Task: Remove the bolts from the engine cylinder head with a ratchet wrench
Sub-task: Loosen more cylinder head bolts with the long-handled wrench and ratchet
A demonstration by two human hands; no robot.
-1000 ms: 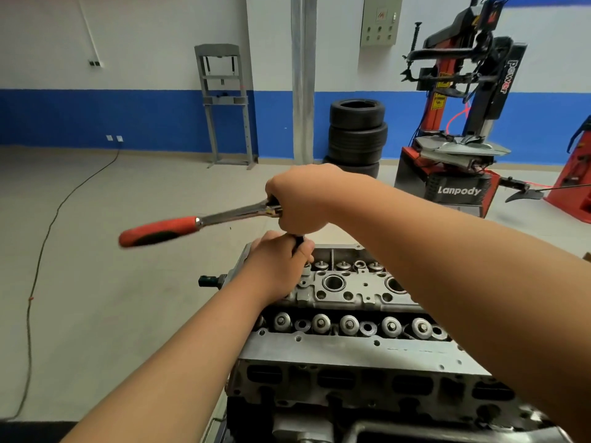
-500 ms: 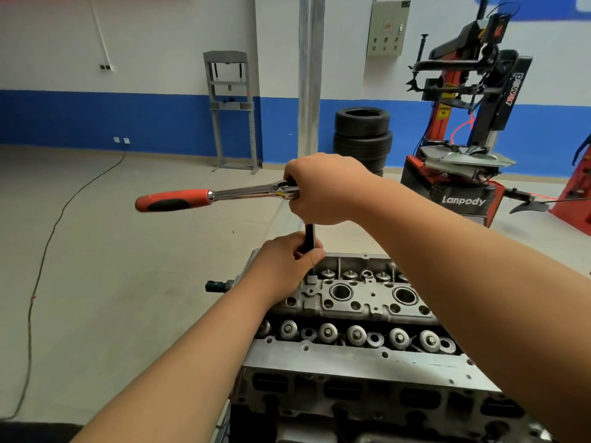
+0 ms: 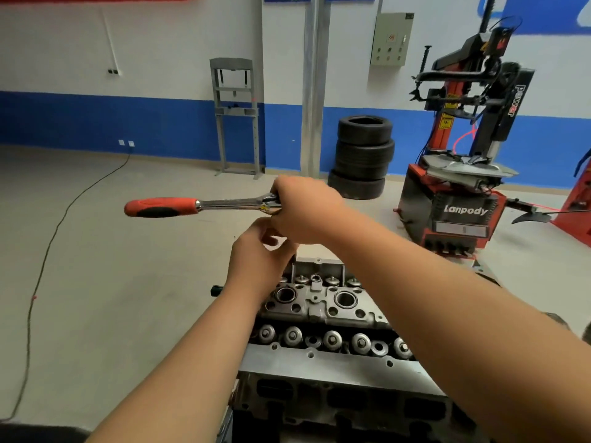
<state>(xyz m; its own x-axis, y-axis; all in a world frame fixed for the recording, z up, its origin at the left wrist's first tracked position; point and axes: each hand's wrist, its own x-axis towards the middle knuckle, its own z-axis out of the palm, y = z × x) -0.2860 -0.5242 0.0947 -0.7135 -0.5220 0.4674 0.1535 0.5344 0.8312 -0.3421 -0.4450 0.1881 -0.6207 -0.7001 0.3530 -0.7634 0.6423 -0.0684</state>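
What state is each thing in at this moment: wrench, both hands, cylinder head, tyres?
ratchet wrench: held roughly level, red handle pointing left, handle ungripped.
right hand: grips the wrench's head end.
left hand: fingers curled just below the right hand; what they hold is hidden.
cylinder head: uncovered, valve springs exposed.
tyres: stacked flat by the wall.

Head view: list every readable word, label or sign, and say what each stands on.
"Lanpody": white letters on the base of the red and black tyre-changing machine.
"power": down that machine's black upright column.
Yellow sticker on its red post: too small to read.
Grey wall-mounted metal box: markings too blurred to read.
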